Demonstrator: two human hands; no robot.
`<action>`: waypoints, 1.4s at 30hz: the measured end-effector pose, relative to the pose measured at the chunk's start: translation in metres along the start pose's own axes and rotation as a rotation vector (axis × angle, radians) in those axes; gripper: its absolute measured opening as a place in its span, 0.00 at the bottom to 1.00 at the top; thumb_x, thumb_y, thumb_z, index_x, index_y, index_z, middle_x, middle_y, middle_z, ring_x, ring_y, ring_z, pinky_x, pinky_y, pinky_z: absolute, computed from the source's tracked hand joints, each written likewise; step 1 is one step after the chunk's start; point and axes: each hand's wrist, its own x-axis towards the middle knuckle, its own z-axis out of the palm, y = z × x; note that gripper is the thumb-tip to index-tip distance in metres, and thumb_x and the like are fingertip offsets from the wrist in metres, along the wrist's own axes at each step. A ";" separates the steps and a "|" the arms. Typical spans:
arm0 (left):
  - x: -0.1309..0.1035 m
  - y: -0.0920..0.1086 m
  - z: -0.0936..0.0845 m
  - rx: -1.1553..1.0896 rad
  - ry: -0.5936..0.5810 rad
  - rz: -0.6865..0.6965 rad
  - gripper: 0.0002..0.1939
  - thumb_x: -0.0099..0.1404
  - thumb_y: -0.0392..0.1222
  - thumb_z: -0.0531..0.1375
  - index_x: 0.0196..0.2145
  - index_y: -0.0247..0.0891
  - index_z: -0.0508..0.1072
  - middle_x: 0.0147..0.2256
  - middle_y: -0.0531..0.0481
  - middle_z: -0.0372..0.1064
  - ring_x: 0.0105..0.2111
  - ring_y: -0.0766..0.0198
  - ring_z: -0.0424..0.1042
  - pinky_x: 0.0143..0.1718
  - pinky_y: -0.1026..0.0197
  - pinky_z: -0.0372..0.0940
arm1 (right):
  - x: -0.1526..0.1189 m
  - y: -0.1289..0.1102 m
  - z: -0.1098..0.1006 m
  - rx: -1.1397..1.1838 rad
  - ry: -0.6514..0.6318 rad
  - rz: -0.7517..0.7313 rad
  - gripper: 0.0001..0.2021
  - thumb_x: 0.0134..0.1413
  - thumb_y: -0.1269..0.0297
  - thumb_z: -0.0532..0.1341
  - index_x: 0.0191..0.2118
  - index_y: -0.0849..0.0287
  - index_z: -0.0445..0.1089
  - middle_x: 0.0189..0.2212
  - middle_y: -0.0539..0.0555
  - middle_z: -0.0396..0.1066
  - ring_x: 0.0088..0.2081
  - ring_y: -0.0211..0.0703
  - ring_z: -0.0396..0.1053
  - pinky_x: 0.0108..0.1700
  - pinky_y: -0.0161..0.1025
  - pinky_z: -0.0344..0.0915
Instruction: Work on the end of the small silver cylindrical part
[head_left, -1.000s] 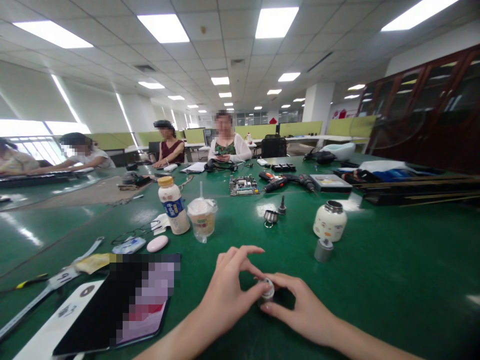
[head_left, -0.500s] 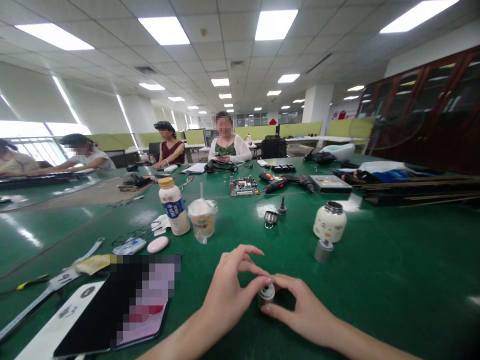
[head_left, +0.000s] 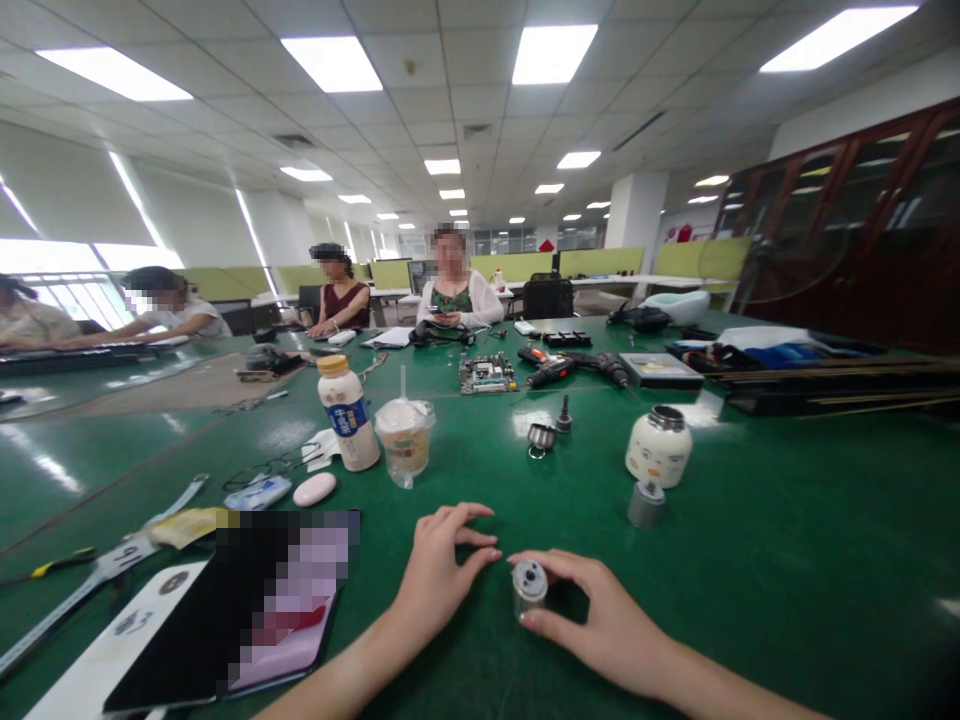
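On the green bench (head_left: 780, 590), close before us, a small metal cylinder (head_left: 529, 600) stands upright, pinched at its sides between the thumb and fingers of our right hand (head_left: 600, 615). Our left hand (head_left: 436, 565) is just beside it, fingers loosely spread and holding nothing. The set looks taken apart, we judge, with no joining done yet: a cream flask (head_left: 660, 450) stands uncapped, and a grey cylinder (head_left: 646, 504), a ringed metal piece (head_left: 541, 436) and a dark fitting (head_left: 564, 416) are separate from it. Our held cylinder is silver-grey, its paler round top showing a dark hole near the middle.
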 end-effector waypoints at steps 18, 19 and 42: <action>-0.009 0.056 -0.006 -0.180 -0.036 0.057 0.17 0.58 0.33 0.68 0.43 0.45 0.71 0.35 0.55 0.80 0.45 0.55 0.73 0.49 0.54 0.61 | -0.001 0.007 0.002 -0.035 0.033 -0.030 0.13 0.52 0.61 0.68 0.43 0.58 0.76 0.40 0.55 0.78 0.43 0.52 0.73 0.46 0.43 0.68; -0.009 0.056 -0.006 -0.179 -0.046 0.065 0.18 0.57 0.33 0.68 0.44 0.45 0.70 0.35 0.55 0.80 0.45 0.55 0.73 0.49 0.54 0.60 | -0.002 0.008 0.003 -0.035 0.037 -0.031 0.14 0.52 0.61 0.68 0.44 0.57 0.76 0.42 0.55 0.77 0.44 0.53 0.73 0.47 0.44 0.68; -0.006 0.058 -0.012 -0.130 -0.077 0.024 0.21 0.57 0.32 0.67 0.46 0.46 0.69 0.32 0.56 0.80 0.46 0.52 0.71 0.50 0.52 0.59 | -0.001 0.005 0.002 -0.004 0.022 -0.035 0.18 0.52 0.61 0.68 0.50 0.54 0.75 0.44 0.55 0.77 0.46 0.53 0.73 0.49 0.45 0.68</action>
